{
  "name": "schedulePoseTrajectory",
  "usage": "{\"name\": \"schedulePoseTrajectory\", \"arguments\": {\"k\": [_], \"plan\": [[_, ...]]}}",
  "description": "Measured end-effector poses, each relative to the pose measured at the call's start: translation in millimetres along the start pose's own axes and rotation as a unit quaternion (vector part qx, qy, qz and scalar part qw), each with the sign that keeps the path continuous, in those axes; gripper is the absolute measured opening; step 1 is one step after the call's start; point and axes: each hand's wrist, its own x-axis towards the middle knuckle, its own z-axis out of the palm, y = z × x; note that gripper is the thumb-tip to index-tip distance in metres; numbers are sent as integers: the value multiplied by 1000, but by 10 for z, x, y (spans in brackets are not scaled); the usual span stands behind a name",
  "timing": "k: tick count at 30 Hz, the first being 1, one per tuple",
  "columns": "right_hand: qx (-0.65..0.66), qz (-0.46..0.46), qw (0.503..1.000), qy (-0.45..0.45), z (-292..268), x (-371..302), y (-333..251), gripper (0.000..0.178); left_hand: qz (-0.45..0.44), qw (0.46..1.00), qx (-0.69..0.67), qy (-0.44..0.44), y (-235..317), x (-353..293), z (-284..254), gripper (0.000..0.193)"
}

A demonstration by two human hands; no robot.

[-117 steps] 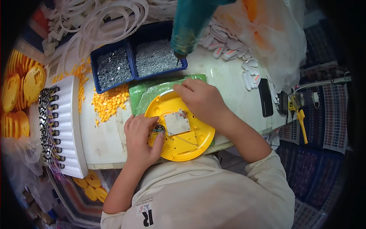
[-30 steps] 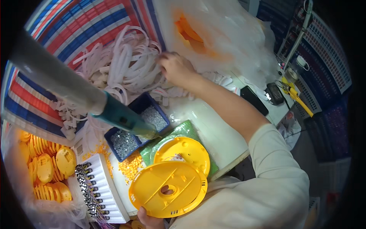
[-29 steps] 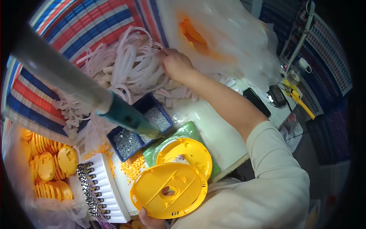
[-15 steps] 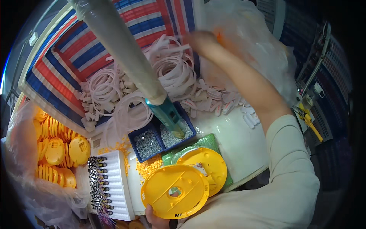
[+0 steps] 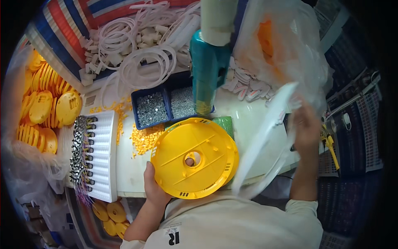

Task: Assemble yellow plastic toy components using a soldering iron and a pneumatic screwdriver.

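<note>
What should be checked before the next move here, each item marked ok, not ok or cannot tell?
1. Left hand gripping the yellow disc: ok, thumb at its edge.
2. White loop in the right hand: ok, held up at the right.
3. Exact contact of the right fingers: cannot tell, blurred.
4. Loop clear of the disc: cannot tell, its lower end blurs beside the edge.
5. Both compartments of the blue tray stocked with small metal parts: ok.
</note>
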Motion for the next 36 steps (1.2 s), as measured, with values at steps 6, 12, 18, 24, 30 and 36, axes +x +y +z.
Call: {"name": "schedulePoseTrajectory", "arguments": {"k": [6, 12, 18, 24, 30, 36], "plan": [[24, -111, 976, -184, 741, -54, -598, 38, -62, 997, 37, 17, 17, -18, 63, 76], [-44, -191, 965, -176, 979, 24, -606, 21, -43, 998, 36, 9, -23, -88, 45, 73], [-77, -190, 962, -183, 1005, -18, -578, 20, -15, 994, 103, -44, 14, -91, 24, 73], [-93, -147, 964, -202, 1067, -54, -572, 18, 115, 968, 187, -122, -25, -104, 10, 87], [42, 13, 950, -308, 1015, -10, -461, 25, 60, 946, 316, -50, 295, -108, 70, 83], [185, 171, 892, -374, 986, -63, -567, 38, 115, 797, 591, 36, 488, 55, -87, 40]]}}
